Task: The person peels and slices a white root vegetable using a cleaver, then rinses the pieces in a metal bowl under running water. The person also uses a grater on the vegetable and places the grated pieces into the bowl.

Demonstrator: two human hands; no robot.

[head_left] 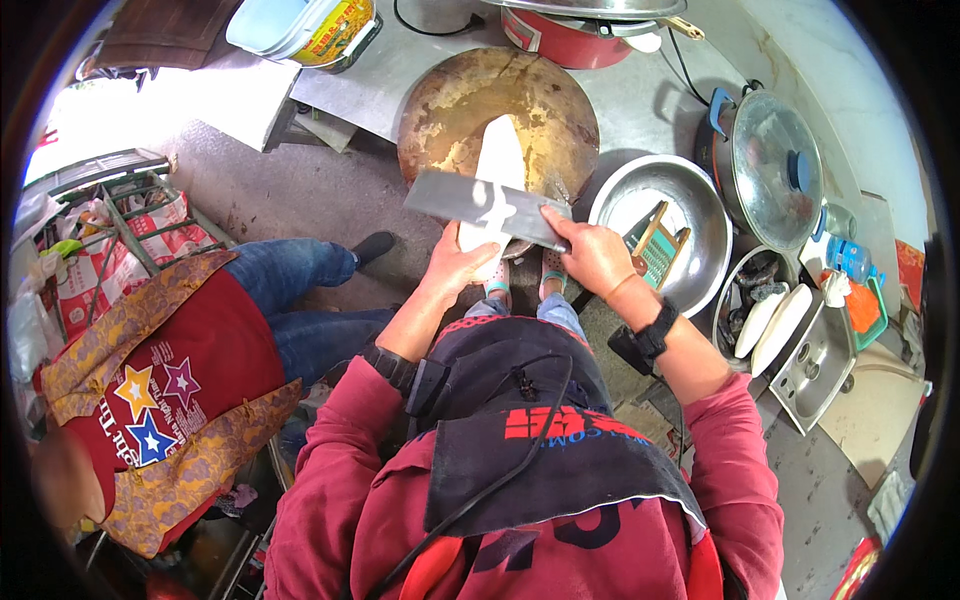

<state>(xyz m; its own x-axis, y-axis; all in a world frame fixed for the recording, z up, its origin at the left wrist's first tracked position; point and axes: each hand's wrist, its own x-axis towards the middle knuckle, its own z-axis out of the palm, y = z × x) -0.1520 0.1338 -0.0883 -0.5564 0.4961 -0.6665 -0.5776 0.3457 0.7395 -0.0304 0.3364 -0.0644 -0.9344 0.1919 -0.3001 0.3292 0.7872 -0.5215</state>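
My left hand (pixel 466 264) grips the near end of a long white radish (pixel 501 154), which points away from me over the edge of a round wooden chopping block (pixel 559 97). In my right hand (pixel 596 251) is the handle of a cleaver (pixel 450 196). Its broad blade lies across the radish, just beyond my left fingers. Whether the edge cuts into the flesh cannot be told. Right of the block, a steel bowl (pixel 619 180) holds a wooden-framed grater (pixel 660 247). More peeled white radishes (pixel 780 330) rest in a basin beside the sink.
A person (pixel 187 375) stands close at the left. A lidded pan (pixel 772 165) and a steel sink (pixel 821 375) are on the right. Behind the block are a red pot (pixel 570 49) and a plastic tub (pixel 300 34). A metal rack (pixel 120 225) holds bags at far left.
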